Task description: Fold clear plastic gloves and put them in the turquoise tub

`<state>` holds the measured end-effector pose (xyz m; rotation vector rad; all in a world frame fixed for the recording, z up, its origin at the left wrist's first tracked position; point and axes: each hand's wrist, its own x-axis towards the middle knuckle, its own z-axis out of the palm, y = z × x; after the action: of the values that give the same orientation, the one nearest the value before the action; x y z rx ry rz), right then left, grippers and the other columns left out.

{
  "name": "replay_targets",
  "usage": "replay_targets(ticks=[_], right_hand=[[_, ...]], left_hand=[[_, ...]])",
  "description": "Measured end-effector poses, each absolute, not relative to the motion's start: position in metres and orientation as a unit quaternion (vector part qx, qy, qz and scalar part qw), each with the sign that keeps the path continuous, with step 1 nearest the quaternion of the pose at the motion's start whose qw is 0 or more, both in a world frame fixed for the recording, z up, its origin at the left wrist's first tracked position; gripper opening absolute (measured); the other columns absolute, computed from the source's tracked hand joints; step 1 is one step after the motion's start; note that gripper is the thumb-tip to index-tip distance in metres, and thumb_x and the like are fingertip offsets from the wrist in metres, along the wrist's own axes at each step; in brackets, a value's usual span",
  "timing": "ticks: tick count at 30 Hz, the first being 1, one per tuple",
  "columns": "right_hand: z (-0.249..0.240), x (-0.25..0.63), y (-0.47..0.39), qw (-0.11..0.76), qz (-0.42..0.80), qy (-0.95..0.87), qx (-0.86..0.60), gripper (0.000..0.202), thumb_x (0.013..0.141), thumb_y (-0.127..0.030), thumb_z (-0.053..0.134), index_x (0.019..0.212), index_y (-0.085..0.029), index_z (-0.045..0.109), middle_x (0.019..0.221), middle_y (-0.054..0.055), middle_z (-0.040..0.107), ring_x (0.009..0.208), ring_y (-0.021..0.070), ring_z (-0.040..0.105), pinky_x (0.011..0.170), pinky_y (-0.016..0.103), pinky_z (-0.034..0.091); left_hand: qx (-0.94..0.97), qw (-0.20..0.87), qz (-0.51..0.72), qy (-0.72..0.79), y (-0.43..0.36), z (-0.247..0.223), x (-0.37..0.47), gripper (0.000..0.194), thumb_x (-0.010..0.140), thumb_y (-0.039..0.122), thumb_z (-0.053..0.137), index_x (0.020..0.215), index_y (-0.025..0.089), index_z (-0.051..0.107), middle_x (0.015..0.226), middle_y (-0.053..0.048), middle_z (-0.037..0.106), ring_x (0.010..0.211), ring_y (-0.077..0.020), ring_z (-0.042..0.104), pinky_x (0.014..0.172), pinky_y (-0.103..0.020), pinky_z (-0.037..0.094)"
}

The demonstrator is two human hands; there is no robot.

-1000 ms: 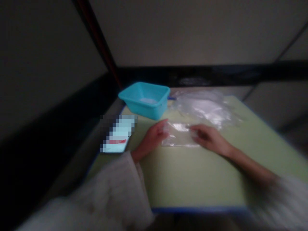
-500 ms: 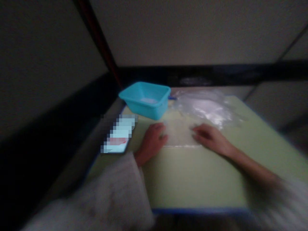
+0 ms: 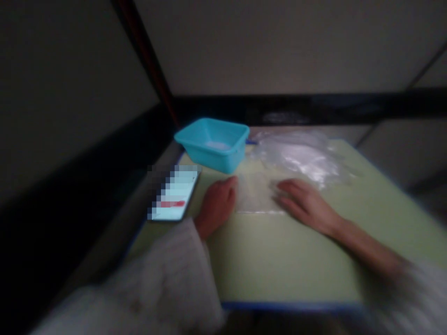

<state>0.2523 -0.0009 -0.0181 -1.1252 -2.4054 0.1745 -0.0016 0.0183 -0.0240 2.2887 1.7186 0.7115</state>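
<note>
A clear flat plastic bag (image 3: pixel 256 195) lies on the pale green table between my hands. At its left edge, my left hand (image 3: pixel 218 202) has its fingers curled together; whether they pinch the bag is hidden. My right hand (image 3: pixel 305 202) rests over the bag's right side, palm down, with its fingers spread and slightly blurred. Behind the right hand lies a heap of clear plastic bags (image 3: pixel 296 156).
A turquoise basket (image 3: pixel 223 160) with something pale inside stands at the table's back left. A lit phone (image 3: pixel 178 190) lies left of my left hand. The table (image 3: pixel 286 265) has a blue edge, with a wall behind it.
My left hand's fingers have drawn together. My right hand has moved slightly left over the bag, and its fingers are more stretched out.
</note>
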Motion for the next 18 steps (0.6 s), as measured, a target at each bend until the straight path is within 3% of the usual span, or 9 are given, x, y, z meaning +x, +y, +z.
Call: replay_targets(ticks=[4,7,11,18], right_hand=[[-0.018,0.224,-0.023,0.158,0.032,-0.937,-0.310,0.052,0.095,-0.042,0.039,0.135,-0.008,0.043,0.137,0.017,0.049,0.127,0.0273,0.043,0.110,0.051,0.027],[-0.021,0.207,-0.034,0.115,0.049,-0.955,-0.268,0.067,0.094,-0.050,0.036,0.141,-0.003,0.032,0.145,0.020,0.037,0.136,0.0273,0.032,0.114,0.050,0.016],[-0.023,0.200,-0.036,0.092,0.091,-0.959,-0.254,0.075,0.092,-0.056,0.035,0.144,-0.002,0.026,0.149,0.020,0.028,0.139,0.0263,0.024,0.115,0.048,0.011],[-0.024,0.203,-0.033,0.090,0.133,-0.959,-0.235,0.073,0.092,-0.054,0.037,0.145,-0.005,0.025,0.149,0.019,0.029,0.140,0.0254,0.022,0.116,0.049,0.009]], left_hand=[[0.769,0.089,0.231,0.589,0.017,-0.022,-0.001,0.038,0.084,0.008,0.038,0.118,0.013,0.056,0.105,-0.010,0.069,0.104,-0.0197,0.061,0.097,-0.035,0.044],[0.773,0.084,0.228,0.586,0.018,-0.024,-0.002,0.040,0.084,0.007,0.039,0.120,0.014,0.055,0.104,-0.010,0.070,0.104,-0.0201,0.061,0.096,-0.035,0.044],[0.773,0.089,0.229,0.585,0.018,-0.025,-0.001,0.042,0.083,0.006,0.039,0.121,0.015,0.054,0.105,-0.009,0.070,0.104,-0.0194,0.062,0.095,-0.033,0.045],[0.775,0.098,0.231,0.580,0.019,-0.026,0.000,0.044,0.081,0.003,0.041,0.123,0.011,0.053,0.108,-0.010,0.069,0.107,-0.0196,0.061,0.099,-0.034,0.043]])
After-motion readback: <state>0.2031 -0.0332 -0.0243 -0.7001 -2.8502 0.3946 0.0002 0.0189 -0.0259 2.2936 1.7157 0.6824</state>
